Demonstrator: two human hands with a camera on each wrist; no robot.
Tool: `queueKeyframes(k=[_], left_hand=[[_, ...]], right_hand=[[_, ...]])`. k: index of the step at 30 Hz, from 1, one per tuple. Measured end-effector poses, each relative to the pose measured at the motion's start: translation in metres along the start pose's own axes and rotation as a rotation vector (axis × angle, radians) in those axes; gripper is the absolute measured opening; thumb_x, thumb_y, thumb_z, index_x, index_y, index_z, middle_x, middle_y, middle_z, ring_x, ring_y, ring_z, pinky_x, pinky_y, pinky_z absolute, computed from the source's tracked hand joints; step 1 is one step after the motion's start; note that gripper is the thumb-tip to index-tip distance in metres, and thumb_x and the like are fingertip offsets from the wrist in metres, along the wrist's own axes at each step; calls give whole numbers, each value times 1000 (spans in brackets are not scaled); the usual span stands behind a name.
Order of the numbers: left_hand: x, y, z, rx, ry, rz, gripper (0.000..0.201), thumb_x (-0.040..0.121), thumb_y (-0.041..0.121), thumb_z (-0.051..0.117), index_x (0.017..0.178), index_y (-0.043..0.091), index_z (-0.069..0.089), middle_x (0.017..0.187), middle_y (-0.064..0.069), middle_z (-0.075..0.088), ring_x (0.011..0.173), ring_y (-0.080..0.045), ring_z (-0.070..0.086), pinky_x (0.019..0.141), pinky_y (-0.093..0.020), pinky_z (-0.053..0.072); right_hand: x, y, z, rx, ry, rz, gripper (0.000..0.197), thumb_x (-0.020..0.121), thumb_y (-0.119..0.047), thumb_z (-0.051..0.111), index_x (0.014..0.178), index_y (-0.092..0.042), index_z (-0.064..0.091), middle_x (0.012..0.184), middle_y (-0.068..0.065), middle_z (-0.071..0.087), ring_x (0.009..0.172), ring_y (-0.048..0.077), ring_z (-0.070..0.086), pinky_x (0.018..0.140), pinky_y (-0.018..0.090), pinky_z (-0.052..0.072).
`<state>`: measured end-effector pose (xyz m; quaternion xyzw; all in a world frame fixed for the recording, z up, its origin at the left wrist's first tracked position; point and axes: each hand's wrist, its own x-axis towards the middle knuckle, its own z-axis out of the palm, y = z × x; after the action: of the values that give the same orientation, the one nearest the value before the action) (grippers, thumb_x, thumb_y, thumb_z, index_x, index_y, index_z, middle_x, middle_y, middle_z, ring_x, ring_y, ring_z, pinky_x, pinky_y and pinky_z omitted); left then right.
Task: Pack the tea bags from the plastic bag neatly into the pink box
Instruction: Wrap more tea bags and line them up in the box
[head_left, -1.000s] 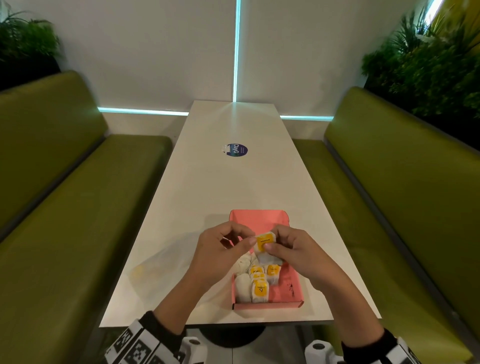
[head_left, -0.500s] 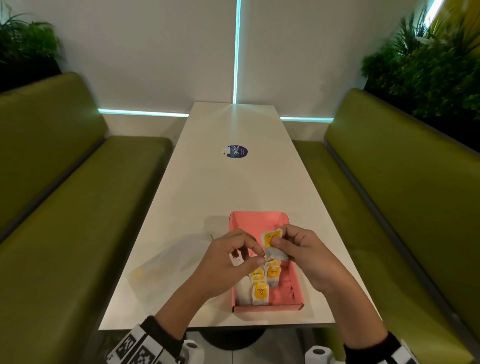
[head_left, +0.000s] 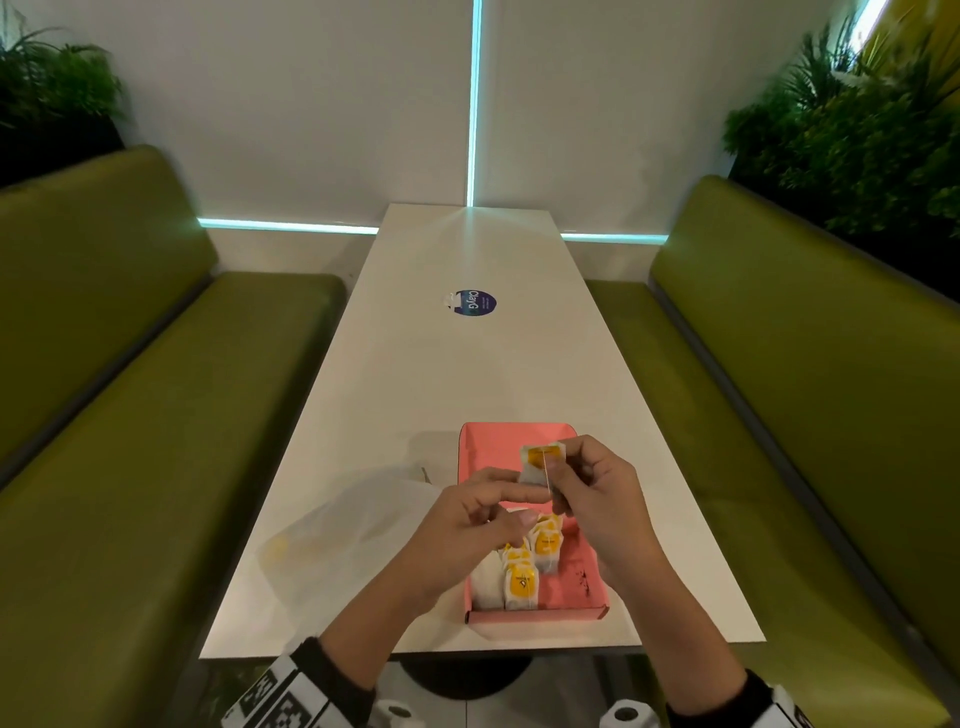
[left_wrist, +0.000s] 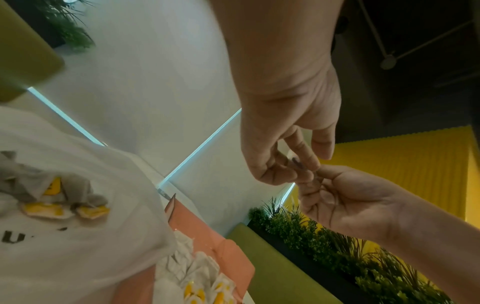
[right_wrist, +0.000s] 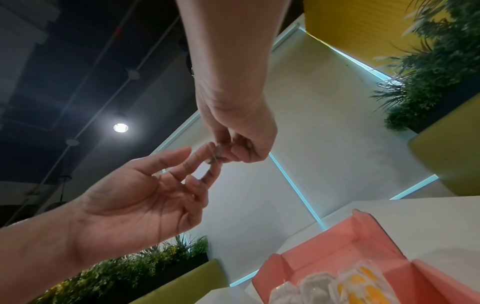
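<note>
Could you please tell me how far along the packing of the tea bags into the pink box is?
Partly done. Several white tea bags with yellow tags already stand in rows at the near end of the pink cardboard box; its far end is bare. In hand: the right hand pinches one yellow-tagged tea bag above the box, the left hand at its string. Left: more bags show inside the translucent plastic bag.

packed tea bags (head_left: 519, 577) partly behind left hand (head_left: 467, 530)

1. White counter (head_left: 467, 374), running far to the wall.
2. Round blue sticker (head_left: 475, 303) on its far half.
3. Green benches left (head_left: 130, 415) and right (head_left: 805, 395).
4. Plants (head_left: 857, 130) behind the benches.
</note>
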<state>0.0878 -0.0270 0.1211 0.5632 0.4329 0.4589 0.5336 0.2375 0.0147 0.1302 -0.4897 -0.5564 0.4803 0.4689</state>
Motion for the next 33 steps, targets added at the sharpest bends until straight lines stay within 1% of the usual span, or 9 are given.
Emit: queueKeyframes(k=[3, 9, 12, 15, 20, 23, 28, 30, 33], left_hand=[[1, -3, -1, 38, 45, -12, 31, 86, 6, 63, 87, 35, 75, 114, 3, 52, 85, -11, 56, 73, -24, 52], [1, -8, -4, 23, 106, -29, 32, 86, 0, 61, 78, 27, 75, 100, 3, 64, 70, -2, 57, 62, -14, 45], [4, -9, -3, 25, 176, -34, 17, 87, 7, 62, 93, 21, 68, 97, 2, 66, 64, -6, 58, 61, -15, 45], [9, -9, 0, 52, 162, -37, 23, 86, 20, 64, 108, 26, 59, 99, 8, 66, 70, -5, 61, 65, -19, 50], [15, -16, 5, 151, 209, 7, 8, 82, 18, 70, 87, 25, 69, 70, 16, 66, 65, -4, 58, 64, -21, 48], [16, -20, 5, 164, 207, -13, 10, 81, 23, 71, 91, 24, 71, 75, 9, 70, 72, -11, 64, 68, -22, 51], [15, -37, 2, 350, 93, -187, 47, 78, 26, 75, 118, 31, 53, 88, 5, 69, 74, -6, 60, 73, -18, 49], [11, -45, 0, 553, 29, -235, 44, 77, 25, 75, 115, 30, 53, 94, 8, 66, 76, -5, 58, 73, -19, 50], [7, -58, 4, 771, -71, -265, 32, 80, 23, 72, 109, 23, 60, 101, 7, 60, 80, -7, 54, 66, -10, 44]], right_hand=[[0, -4, -2, 1, -27, -8, 16, 90, -5, 56, 80, -15, 64, 66, -1, 60, 55, 4, 51, 53, 15, 43], [3, -10, -11, -13, -48, 18, 17, 88, -8, 61, 75, -19, 65, 68, -5, 61, 62, 6, 52, 55, 14, 42], [2, -12, -12, 3, -81, 32, 17, 87, -7, 61, 75, -19, 67, 69, -4, 64, 63, 6, 55, 55, 12, 43], [-1, -13, -11, 22, -112, 50, 14, 86, -5, 61, 78, -14, 67, 70, -3, 63, 58, -1, 55, 52, 10, 42], [-3, -12, -13, 11, -136, 62, 10, 84, -6, 65, 85, -16, 66, 77, -2, 64, 64, 3, 55, 54, 11, 44], [-1, -9, -20, -137, -237, 65, 15, 80, -8, 70, 89, -18, 66, 82, -4, 66, 70, 1, 57, 61, 10, 45], [5, 17, -23, -476, -227, 94, 18, 80, -6, 70, 73, -22, 64, 77, -4, 64, 75, 8, 57, 65, 17, 47], [8, 35, -26, -635, -196, 134, 19, 80, -11, 71, 70, -24, 60, 77, -3, 63, 75, 12, 57, 64, 20, 46], [11, 60, -25, -920, -218, 190, 17, 82, -16, 67, 73, -23, 54, 83, 0, 62, 76, 15, 57, 63, 22, 45]])
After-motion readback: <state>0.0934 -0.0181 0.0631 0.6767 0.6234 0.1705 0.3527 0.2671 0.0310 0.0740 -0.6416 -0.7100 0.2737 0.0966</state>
